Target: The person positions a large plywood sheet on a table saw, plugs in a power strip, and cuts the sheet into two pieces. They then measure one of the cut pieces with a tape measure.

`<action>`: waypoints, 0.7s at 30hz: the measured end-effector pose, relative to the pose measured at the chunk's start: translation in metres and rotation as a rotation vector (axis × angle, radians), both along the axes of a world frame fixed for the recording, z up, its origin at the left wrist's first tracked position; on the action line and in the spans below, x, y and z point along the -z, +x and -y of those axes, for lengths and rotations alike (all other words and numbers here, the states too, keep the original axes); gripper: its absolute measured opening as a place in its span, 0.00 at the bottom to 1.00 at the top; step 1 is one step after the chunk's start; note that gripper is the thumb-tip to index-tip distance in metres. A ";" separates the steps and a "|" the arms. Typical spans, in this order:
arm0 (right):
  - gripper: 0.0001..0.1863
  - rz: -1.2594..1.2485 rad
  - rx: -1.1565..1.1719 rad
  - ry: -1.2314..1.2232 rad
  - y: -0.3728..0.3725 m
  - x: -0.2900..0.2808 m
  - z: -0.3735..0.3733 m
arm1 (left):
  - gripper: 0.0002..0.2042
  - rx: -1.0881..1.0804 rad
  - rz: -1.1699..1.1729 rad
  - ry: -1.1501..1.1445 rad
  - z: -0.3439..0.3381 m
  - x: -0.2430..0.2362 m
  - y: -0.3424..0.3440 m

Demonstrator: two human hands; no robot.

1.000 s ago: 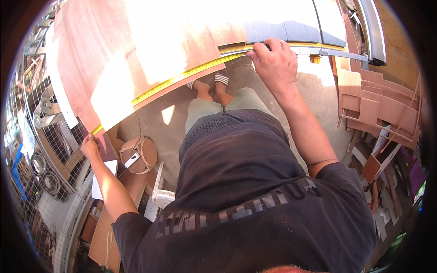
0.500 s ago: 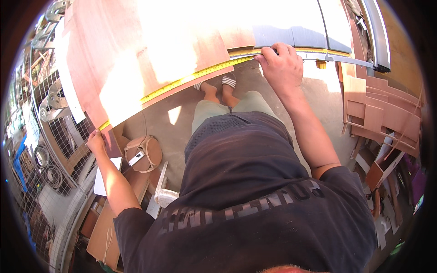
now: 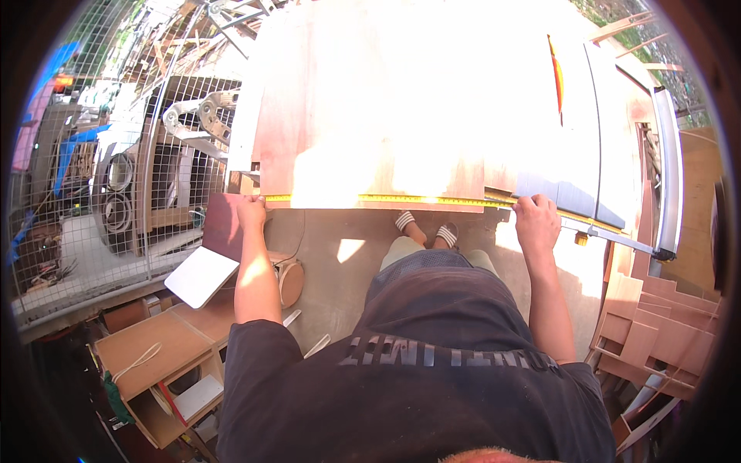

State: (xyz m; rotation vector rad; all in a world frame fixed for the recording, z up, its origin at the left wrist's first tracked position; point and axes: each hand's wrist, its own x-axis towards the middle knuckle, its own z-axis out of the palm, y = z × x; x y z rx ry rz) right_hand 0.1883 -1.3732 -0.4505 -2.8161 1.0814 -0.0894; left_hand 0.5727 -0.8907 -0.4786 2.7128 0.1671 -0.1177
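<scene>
A yellow tape measure is stretched along the near edge of a reddish-brown plywood sheet. My left hand is closed on the tape's end at the sheet's left corner. Beyond the sheet's right end, my right hand is closed on the other end of the tape; its fingers hide the case. The sheet lies on a grey machine table, which looks like a table saw. Strong sunlight washes out much of both surfaces.
A metal rail and a long fence stand at the right. Stacked board offcuts lie below them. To the left are wire mesh, a white panel, a wooden cabinet and a round brown stool-like object.
The view has swung left, so the sheet's near edge now runs nearly level. Both hands still hold the tape, which lies straight along that edge.
</scene>
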 end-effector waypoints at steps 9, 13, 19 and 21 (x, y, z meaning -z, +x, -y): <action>0.12 -0.048 -0.026 0.047 0.043 -0.028 0.027 | 0.08 0.036 0.051 -0.309 -0.014 0.002 0.050; 0.13 -0.063 -0.029 0.006 0.094 -0.043 0.066 | 0.09 0.128 0.043 -0.151 0.053 -0.056 0.086; 0.14 -0.057 -0.015 0.026 0.204 -0.065 0.123 | 0.11 0.149 0.025 -0.101 0.095 -0.015 0.223; 0.14 -0.012 -0.044 0.027 0.233 -0.061 0.147 | 0.11 0.156 0.020 -0.080 0.133 -0.018 0.253</action>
